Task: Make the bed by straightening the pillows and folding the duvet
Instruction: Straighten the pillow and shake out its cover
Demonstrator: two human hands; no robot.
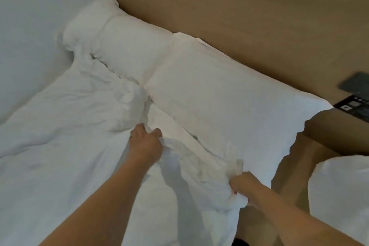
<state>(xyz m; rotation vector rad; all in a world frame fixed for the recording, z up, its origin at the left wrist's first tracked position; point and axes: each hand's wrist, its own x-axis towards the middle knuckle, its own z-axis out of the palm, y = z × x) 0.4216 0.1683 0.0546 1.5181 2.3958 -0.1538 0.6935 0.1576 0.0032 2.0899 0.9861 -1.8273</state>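
A rumpled white duvet [65, 146] covers the bed from the lower left up to the pillows. Two white pillows lie along the tan headboard: the near pillow [229, 104] flat on the right, the far pillow [123, 40] creased at the upper left. My left hand [144, 144] grips the duvet's top edge just below the near pillow. My right hand [242, 183] pinches the same edge at the bed's right side, its fingers buried in bunched cloth.
The tan headboard [239, 16] runs diagonally behind the pillows. A wooden bedside unit [329, 126] stands at the right with a dark control panel [357, 108] on the wall. A white bundle [343, 195] sits at the lower right. A white wall borders the bed's far side.
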